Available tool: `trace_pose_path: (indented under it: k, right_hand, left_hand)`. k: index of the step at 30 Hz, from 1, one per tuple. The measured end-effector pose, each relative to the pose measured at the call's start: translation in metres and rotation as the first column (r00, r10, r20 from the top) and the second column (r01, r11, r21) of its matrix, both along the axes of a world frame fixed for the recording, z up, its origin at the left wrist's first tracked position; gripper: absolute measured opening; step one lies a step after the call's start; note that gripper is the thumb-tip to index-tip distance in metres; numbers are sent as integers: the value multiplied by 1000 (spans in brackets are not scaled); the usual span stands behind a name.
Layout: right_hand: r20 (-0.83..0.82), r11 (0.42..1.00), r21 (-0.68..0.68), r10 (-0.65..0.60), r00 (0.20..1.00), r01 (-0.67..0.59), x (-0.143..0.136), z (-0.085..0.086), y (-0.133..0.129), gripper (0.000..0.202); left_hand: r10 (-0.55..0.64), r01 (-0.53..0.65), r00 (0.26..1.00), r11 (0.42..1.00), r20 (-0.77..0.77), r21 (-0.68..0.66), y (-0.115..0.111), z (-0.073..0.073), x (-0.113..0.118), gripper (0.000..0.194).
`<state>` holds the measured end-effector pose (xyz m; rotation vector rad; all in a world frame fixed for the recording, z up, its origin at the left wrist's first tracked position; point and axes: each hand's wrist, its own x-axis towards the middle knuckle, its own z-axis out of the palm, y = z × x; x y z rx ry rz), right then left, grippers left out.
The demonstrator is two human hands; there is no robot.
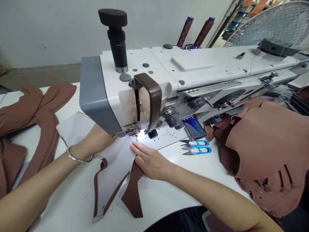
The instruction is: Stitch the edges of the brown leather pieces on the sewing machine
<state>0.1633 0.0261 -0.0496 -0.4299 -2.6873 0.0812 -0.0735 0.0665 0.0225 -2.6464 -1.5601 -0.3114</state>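
A white-backed piece with brown edges [112,170] runs under the needle area of a white sewing machine [145,64]. My left hand [98,140] lies flat on this piece, left of the needle, its fingertips partly hidden by the machine head. Just in front of the needle, my right hand [151,159] presses on the piece's right edge, fingers extended and close together. Below the right hand a brown strip [134,196] hangs toward the table's front. A small light shines at the needle.
Two blue-handled thread snips [198,150] and a phone [195,127] lie right of the needle. Brown cut pieces are stacked at left [47,129] and right [270,138]. Thread cones [185,32] and a fan [270,25] stand behind the machine.
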Motion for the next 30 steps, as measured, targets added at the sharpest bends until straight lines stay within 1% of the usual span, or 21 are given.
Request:
trace_pose_path:
  k: [2, 5, 6, 8, 10, 12, 16, 18, 22, 25, 27, 28, 29, 30]
  right_hand:
    - [4, 1000, -15, -3, 1000, 4, 0, -1, 0, 21]
    - [16, 1000, -24, -8, 1000, 9, -1, -2, -1, 20]
    - [18, 1000, -23, -9, 1000, 10, -1, -2, -1, 20]
    - [17, 1000, -19, -9, 1000, 9, -1, -2, -1, 21]
    - [12, 1000, -20, -8, 1000, 9, -1, -2, -1, 24]
    - [5, 1000, -23, -6, 1000, 6, -1, -2, 0, 25]
    - [-12, 1000, -23, 3, 1000, -4, -1, -3, 1, 29]
    - [-20, 1000, -28, -2, 1000, 1, -1, -3, 1, 31]
    - [-46, 999, -48, 13, 999, -16, -2, -2, 1, 33]
    - [-52, 997, -64, 28, 998, -31, -1, 0, 2, 32]
    - [-32, 997, -67, 31, 999, -33, 0, 0, 3, 30]
    - [-18, 997, -66, 29, 999, -30, 1, 0, 3, 28]
    - [-8, 998, -64, 28, 1000, -28, 1, 0, 3, 26]
    - [-1, 998, -61, 24, 1000, -24, 1, 0, 3, 24]
  left_hand:
    - [-53, 54, 996, 998, -71, 9, -15, -6, 3, 31]
    - [-142, 155, 982, 983, -126, 101, -33, -15, 10, 29]
    - [-152, 171, 978, 976, -142, 132, -36, -18, 13, 28]
    - [-141, 172, 973, 971, -181, 167, -42, -22, 19, 26]
    - [-127, 165, 968, 971, -216, 171, -49, -26, 23, 26]
    - [-115, 157, 969, 970, -219, 187, -60, -28, 27, 28]
    - [-75, 134, 965, 965, -251, 227, -88, -26, 33, 35]
    - [-68, 133, 961, 963, -267, 235, -97, -24, 38, 37]
    - [-70, 133, 973, 949, -221, 287, -102, -22, 51, 35]
    - [-74, 114, 987, 945, -139, 307, -102, -26, 50, 33]
    - [-72, 82, 996, 958, -45, 275, -99, -27, 39, 30]
    - [-55, 55, 998, 971, -5, 233, -95, -27, 30, 29]
    - [-7, 3, 1000, 984, 19, 178, -87, -25, 20, 27]
    - [68, -70, 998, 990, 15, 119, -77, -23, 10, 23]
